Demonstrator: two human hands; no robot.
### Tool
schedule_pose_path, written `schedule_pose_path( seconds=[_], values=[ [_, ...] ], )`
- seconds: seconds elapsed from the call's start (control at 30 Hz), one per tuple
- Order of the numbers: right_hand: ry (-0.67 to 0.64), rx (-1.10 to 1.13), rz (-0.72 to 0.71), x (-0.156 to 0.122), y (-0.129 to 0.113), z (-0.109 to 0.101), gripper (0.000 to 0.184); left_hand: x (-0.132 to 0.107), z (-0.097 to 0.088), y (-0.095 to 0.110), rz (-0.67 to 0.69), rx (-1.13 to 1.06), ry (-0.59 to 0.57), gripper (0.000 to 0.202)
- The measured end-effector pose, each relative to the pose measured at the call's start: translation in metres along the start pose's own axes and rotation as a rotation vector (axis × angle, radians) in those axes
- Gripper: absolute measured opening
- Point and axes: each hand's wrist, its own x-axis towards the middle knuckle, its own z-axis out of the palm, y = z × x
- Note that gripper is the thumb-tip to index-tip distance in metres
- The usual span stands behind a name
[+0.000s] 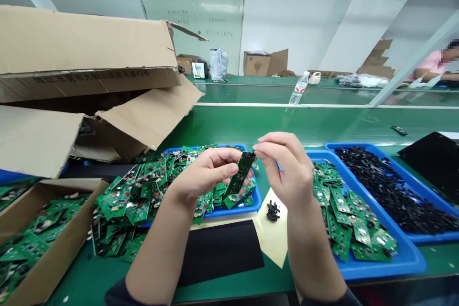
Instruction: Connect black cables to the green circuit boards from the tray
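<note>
My left hand [211, 172] is closed around a narrow green circuit board [239, 177], held tilted with its upper end toward my right hand. A dark round part sits near that upper end. My right hand [287, 167] has its thumb and fingertips pinched together right beside this end; anything between them is too small to make out. Below the hands, a small heap of black pieces [273, 211] lies on a yellowish paper sheet [276, 248]. Behind the left hand, many circuit boards fill and spill over a blue tray [256, 199].
At right stand a blue tray [405, 267] of circuit boards and another blue tray [430, 238] of small black parts. A black sheet [225, 253] lies in front. Large cardboard boxes [86, 43] and a box of boards [71, 234] are at left. Farther back are a water bottle [299, 88] and a person [432, 64].
</note>
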Motion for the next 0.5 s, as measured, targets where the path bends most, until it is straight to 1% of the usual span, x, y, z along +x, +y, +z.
schedule_pose_path(
  seconds=[0.07, 0.17, 0.23, 0.3, 0.33, 0.4, 0.5],
  values=[
    [-0.022, 0.041, -0.007, -0.002, 0.001, 0.001, 0.028, -0.001, -0.001, 0.002, -0.009, 0.063, 0.008, 0.024],
    [-0.033, 0.116, 0.013, -0.003, 0.001, 0.003, 0.037, -0.002, 0.001, 0.007, 0.006, 0.142, 0.065, 0.022],
    [0.009, 0.162, 0.076, -0.003, 0.0, 0.004, 0.045, -0.001, 0.004, 0.01, 0.012, 0.204, 0.129, 0.022],
    [0.055, 0.216, 0.172, -0.003, -0.002, 0.003, 0.05, -0.001, 0.007, 0.011, 0.021, 0.262, 0.212, 0.024],
    [0.06, 0.243, 0.215, -0.003, -0.002, 0.002, 0.049, -0.001, 0.009, 0.012, 0.035, 0.281, 0.248, 0.026],
    [0.03, 0.287, 0.261, -0.002, -0.003, 0.001, 0.039, -0.001, 0.011, 0.012, 0.084, 0.311, 0.284, 0.029],
    [-0.001, 0.307, 0.253, 0.0, -0.005, -0.002, 0.017, 0.0, 0.011, 0.011, 0.164, 0.39, 0.286, 0.029]
  ],
)
